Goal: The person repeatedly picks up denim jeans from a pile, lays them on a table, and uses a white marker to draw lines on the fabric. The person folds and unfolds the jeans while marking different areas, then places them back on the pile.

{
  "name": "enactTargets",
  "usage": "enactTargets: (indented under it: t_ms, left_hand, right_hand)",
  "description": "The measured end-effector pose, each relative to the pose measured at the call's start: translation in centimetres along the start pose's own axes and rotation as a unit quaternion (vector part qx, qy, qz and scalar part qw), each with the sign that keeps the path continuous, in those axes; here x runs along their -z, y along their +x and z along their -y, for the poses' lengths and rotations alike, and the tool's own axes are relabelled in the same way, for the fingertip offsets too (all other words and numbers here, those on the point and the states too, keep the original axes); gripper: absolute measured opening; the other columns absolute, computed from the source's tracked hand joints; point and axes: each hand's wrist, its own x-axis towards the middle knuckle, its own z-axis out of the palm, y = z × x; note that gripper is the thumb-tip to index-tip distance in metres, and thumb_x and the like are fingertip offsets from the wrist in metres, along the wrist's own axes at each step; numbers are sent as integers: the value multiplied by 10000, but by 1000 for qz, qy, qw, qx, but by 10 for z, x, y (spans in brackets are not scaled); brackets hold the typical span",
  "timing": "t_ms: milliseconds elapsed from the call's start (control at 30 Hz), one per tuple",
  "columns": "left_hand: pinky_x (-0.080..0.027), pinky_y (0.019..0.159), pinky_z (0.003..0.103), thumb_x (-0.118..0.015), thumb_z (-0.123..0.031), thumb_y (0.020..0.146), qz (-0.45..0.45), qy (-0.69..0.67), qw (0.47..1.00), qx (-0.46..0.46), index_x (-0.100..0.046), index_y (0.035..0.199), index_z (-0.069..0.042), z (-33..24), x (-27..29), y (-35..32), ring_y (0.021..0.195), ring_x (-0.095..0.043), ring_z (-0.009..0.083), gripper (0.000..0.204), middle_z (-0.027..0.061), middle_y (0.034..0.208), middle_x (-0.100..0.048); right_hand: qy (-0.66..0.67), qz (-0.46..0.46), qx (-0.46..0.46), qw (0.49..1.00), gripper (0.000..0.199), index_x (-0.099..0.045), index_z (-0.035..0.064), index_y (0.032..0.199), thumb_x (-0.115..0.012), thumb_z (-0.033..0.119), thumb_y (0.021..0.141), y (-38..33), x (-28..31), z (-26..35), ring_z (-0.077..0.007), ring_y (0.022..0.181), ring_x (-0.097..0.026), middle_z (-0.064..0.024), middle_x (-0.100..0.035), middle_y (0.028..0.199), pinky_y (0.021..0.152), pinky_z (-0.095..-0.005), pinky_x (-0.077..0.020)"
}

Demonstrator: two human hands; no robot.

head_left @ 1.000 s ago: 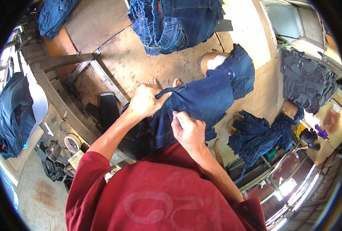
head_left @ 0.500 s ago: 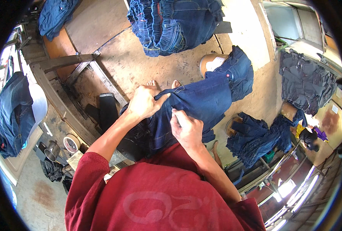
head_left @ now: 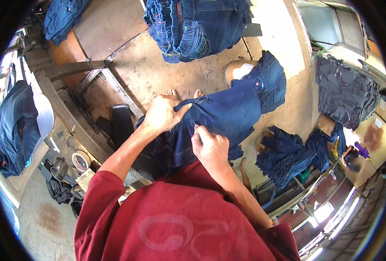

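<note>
A pair of dark blue jeans stretches across the middle of the head view, from my hands out to the right. My left hand is closed on the jeans' upper edge near a seam. A little lower, my right hand pinches the same cloth with fingers bent. Both arms come out of red sleeves at the bottom. Bare toes show just above the jeans on the dirt floor.
A heap of blue jeans lies at the top, another pile on a stand at right, darker ones at far right. A wooden frame runs along the left, with a black pedal, a tape roll and a jeans-covered white form.
Both hands have stayed on the jeans; the left hand has edged slightly along the top edge. Little else differs.
</note>
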Motion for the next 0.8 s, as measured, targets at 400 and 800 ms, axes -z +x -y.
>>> enactTargets:
  t_ms: [400,800]
  left_hand:
    - [-551,615,445,-866,-249,914,-18,-8,1000,-2,-771,776,47,1,-2,0,605,-700,369,340,206,687,-669]
    - [-560,613,437,-870,-258,909,-35,7,999,-31,-774,768,33,0,-2,0,602,-706,385,338,197,669,-675]
  right_hand:
    - [47,-15,11,999,87,-732,87,986,-763,34,923,0,1,-9,-285,505,-677,-111,-651,610,467,-398,-505]
    - [12,-39,24,999,21,-741,124,941,-756,110,938,2,1,-4,-299,475,-662,-103,-642,578,456,-415,-507]
